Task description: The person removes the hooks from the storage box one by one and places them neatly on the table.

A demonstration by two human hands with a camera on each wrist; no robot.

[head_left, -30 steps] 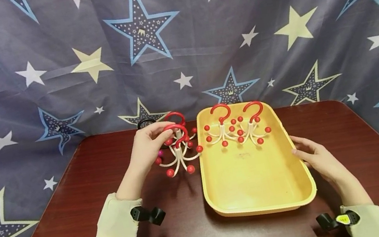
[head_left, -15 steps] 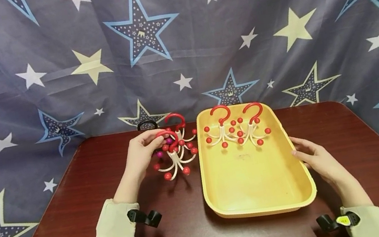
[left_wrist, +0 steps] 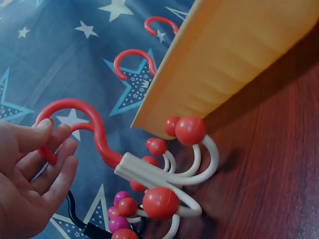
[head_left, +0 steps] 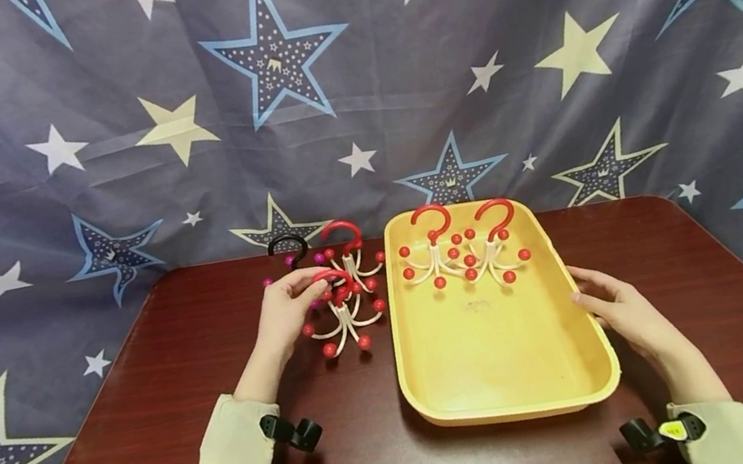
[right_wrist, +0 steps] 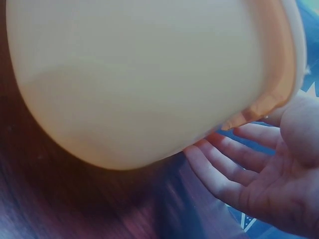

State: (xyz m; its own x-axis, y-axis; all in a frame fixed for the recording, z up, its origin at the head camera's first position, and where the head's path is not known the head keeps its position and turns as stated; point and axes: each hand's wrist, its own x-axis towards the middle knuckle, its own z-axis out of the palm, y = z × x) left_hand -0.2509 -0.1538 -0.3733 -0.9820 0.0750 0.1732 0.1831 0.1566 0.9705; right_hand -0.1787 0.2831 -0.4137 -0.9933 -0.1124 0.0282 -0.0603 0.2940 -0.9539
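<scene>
My left hand [head_left: 284,309] pinches the red hook of a small hanger [head_left: 345,318] between thumb and fingers. Below the hook, the hanger has a white stem and curved white arms tipped with red balls. It stands upright, its lower balls close over the table. In the left wrist view, the thumb [left_wrist: 42,129] presses the hook's curled end. My right hand [head_left: 616,305] holds the right side of the yellow tray [head_left: 506,357], thumb at the rim and fingers along the outer wall. Two similar red-hooked hangers [head_left: 435,254] stand at the tray's far end.
Behind the held hanger, left of the tray, stands another red-hooked hanger [head_left: 348,261]. Beside it is one with a black hook [head_left: 288,245] and magenta balls, partly hidden by my left hand. The dark red table [head_left: 170,400] ends at a star-patterned curtain [head_left: 124,143].
My left hand has moved the held hanger slightly left and lowered it towards the table. More of the black-hooked hanger shows now. The right hand and tray have stayed put.
</scene>
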